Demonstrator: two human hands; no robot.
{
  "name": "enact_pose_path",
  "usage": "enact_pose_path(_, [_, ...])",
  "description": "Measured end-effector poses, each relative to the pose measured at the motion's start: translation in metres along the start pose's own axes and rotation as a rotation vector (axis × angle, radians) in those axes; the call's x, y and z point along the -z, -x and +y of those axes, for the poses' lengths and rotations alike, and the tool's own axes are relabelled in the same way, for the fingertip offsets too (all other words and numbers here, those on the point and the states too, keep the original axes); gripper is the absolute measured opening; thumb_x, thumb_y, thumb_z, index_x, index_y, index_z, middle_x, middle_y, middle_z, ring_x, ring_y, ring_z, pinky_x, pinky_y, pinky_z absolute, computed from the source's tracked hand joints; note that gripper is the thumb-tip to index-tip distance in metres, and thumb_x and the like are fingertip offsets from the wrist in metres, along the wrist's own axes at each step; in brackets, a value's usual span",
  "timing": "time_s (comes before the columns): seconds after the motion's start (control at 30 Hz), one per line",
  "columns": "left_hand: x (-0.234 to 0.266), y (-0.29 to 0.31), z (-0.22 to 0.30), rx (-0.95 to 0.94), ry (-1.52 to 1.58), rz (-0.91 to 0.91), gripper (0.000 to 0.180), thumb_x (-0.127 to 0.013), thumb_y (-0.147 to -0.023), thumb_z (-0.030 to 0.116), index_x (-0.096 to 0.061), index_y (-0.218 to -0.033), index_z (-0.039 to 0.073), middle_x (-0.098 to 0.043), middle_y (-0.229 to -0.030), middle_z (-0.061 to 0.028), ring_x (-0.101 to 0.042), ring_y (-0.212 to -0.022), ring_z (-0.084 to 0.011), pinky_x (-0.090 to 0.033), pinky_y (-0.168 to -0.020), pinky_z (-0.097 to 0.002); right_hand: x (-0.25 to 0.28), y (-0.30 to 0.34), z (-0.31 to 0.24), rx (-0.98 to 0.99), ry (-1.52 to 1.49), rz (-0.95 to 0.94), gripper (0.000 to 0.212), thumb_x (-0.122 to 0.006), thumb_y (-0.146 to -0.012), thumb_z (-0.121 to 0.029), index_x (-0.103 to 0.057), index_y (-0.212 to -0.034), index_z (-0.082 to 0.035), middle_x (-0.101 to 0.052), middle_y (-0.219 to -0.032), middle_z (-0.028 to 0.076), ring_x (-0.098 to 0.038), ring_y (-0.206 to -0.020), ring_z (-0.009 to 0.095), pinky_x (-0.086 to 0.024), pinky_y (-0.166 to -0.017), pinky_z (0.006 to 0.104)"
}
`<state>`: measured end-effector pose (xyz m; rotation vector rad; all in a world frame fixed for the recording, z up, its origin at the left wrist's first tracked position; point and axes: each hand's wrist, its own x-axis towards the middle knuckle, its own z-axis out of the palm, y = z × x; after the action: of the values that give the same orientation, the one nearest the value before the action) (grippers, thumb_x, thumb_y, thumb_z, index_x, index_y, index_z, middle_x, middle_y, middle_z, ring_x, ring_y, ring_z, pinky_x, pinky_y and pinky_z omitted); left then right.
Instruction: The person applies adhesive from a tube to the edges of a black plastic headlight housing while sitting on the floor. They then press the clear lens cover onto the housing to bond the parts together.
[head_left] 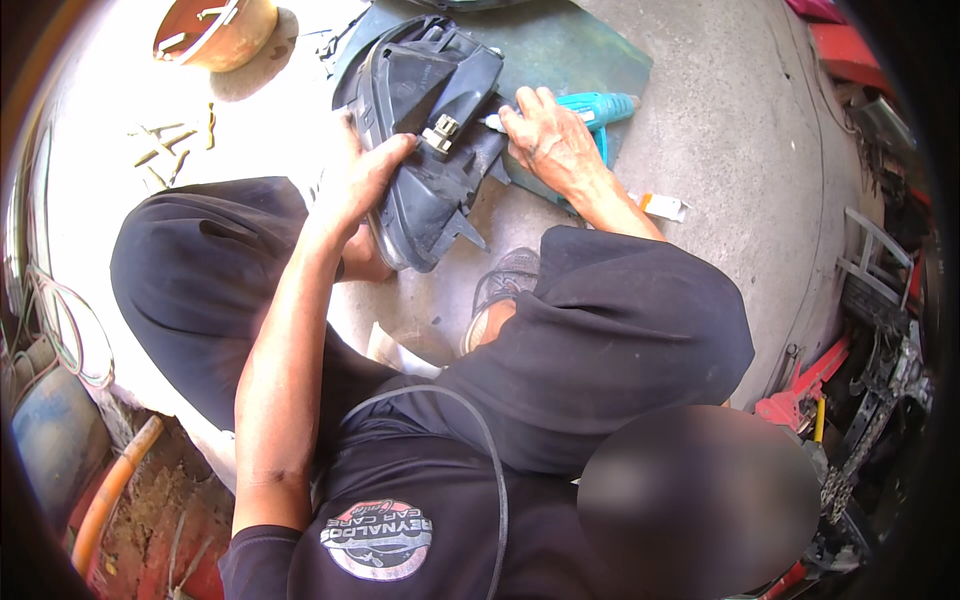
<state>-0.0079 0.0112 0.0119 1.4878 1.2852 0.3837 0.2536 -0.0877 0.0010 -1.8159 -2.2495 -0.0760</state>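
A black plastic headlight housing (420,150), its back facing up, is tilted up in front of me over the floor and a dark green board. My left hand (360,170) grips its left edge, thumb lying on the black plastic. A pale connector (440,133) sits at the housing's middle. My right hand (550,140) is closed around the front part of a teal glue gun (600,106), just right of the housing. A pale tip pokes out past my fingers toward the housing. My palm hides much of the tool's body.
The green board (610,50) lies on the concrete beyond. A metal pot (220,35) stands far left, with several small tools (165,150) nearer. A small white-and-orange box (662,207) lies near my right forearm. Red and black parts (850,380) line the right; hoses (60,320) hang left.
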Motion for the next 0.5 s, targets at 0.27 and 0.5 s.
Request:
enact_pose_path(0.27, [0.0001, -0.0015, -0.0039, -0.013, -0.016, 0.003, 0.098, -0.081, -0.078, 0.041, -0.036, -0.15, -0.009, -0.054, -0.139, -0.0321, -0.057, -0.127, -0.041, -0.044, -0.111, -0.0469, 0.0012, 0.0032, -0.0027, 0.021, -0.031, 0.013, 0.005, -0.066, -0.081, -0.003, -0.063, -0.085, -0.001, -0.057, -0.091, 0.013, -0.063, -0.089, 0.031, -0.06, -0.069, 0.0427])
enact_pose_path(0.5, [-0.0038, 0.0002, -0.0022, -0.02, -0.026, 0.068, 0.08, -0.079, -0.081, 0.03, -0.046, -0.145, -0.006, -0.064, -0.126, -0.0244, -0.066, -0.112, -0.031, -0.053, -0.099, -0.042, 0.0006, 0.0038, -0.0033, 0.016, -0.022, 0.01, 0.006, -0.066, -0.081, -0.003, -0.063, -0.086, -0.001, -0.057, -0.092, 0.013, -0.063, -0.09, 0.031, -0.06, -0.07, 0.0427])
